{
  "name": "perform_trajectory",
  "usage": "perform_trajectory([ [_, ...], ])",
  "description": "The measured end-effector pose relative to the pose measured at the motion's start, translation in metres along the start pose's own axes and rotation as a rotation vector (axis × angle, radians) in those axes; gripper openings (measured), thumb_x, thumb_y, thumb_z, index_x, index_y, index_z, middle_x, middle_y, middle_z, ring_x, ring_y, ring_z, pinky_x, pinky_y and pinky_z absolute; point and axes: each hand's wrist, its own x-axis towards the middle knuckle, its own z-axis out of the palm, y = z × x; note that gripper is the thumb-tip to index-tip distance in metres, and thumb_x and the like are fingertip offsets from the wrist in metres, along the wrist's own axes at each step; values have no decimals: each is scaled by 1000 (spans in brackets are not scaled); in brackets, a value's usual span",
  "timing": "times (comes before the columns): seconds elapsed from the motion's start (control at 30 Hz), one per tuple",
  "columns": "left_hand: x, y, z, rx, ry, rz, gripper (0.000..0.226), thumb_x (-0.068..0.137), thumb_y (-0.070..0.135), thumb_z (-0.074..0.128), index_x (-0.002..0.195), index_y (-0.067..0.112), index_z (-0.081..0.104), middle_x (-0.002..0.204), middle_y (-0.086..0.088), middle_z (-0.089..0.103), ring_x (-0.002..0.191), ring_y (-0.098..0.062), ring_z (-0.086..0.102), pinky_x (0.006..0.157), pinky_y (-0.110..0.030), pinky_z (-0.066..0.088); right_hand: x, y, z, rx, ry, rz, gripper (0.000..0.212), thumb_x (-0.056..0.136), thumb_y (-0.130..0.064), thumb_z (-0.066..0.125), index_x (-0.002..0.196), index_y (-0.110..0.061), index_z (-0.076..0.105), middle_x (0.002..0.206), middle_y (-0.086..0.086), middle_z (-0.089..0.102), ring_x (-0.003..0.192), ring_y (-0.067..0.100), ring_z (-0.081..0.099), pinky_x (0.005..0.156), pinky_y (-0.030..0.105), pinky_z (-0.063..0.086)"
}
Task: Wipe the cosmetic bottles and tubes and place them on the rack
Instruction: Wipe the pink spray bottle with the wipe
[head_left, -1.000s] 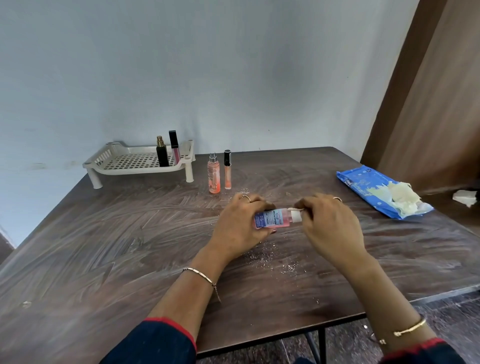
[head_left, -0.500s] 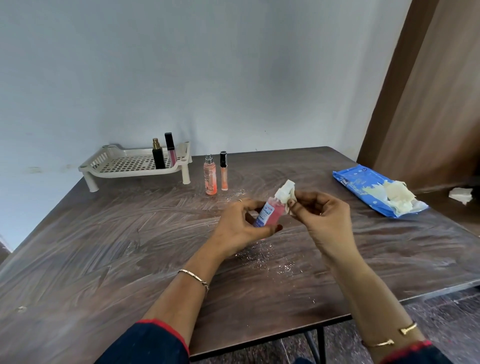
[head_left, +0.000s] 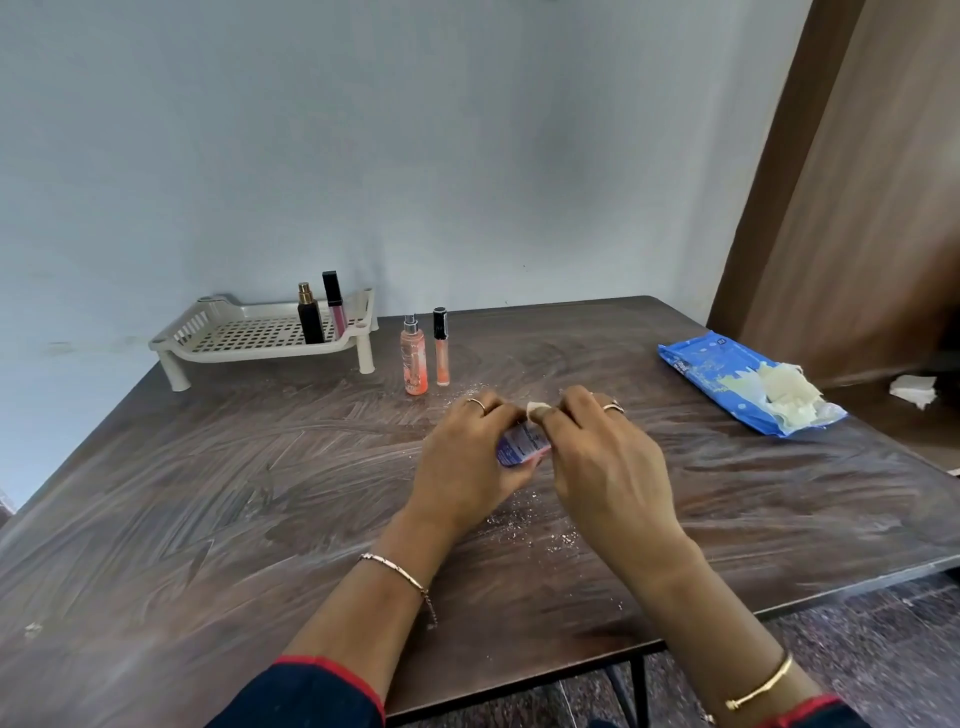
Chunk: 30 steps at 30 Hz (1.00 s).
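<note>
My left hand (head_left: 467, 460) is gripping the pink bottle (head_left: 521, 448) while my right hand (head_left: 608, 462) is pinching a wipe (head_left: 535, 407) at its top, rack (head_left: 249, 355) at ten o'clock.

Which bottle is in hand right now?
The small blue-labelled pink bottle, held by the left hand; the peach spray bottle and black bottle stand untouched.

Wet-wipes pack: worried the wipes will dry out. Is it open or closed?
Open: crumpled white wipes bulge out of the blue wet-wipes pack at its near end.
</note>
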Motion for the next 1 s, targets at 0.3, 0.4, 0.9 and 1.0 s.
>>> perform_trajectory([
  [0.3, 1, 2, 1, -86, 98, -118, 33, 64, 27, 81, 95, 20, 68, 90, 9, 62, 81, -13, 57, 68, -22, 44, 8, -17, -1, -88, -14, 70, 28, 61, -6, 78, 85, -14, 65, 82, 4, 59, 72, 25, 59, 66, 36, 43],
  [0.4, 6, 2, -2, -448, 5, -303, 40, 67, 21, 82, 105, 23, 70, 92, 12, 66, 81, -7, 63, 74, -28, 55, -1, -14, -1, -54, 47, 104, 29, 69, -8, 73, 97, -14, 66, 86, 3, 61, 78, 24, 59, 69, 34, 40],
  [0.9, 7, 4, -16, -1589, -450, -558, 54, 77, 19, 69, 127, 5, 57, 118, -23, 63, 97, -30, 67, 88, -41, 56, 6, 9, -2, 587, 230, 429, 21, 85, -3, 64, 100, -19, 67, 94, -6, 62, 84, 11, 60, 72, 33, 52],
  [1.0, 6, 3, -21, -1755, -532, -550, 44, 82, 18, 68, 124, 8, 60, 119, -18, 64, 102, -33, 67, 89, -42, 55, 10, 10, -4, 725, 202, 494, 26, 86, -3, 65, 97, -27, 64, 93, -9, 64, 84, 7, 61, 74, 25, 52],
])
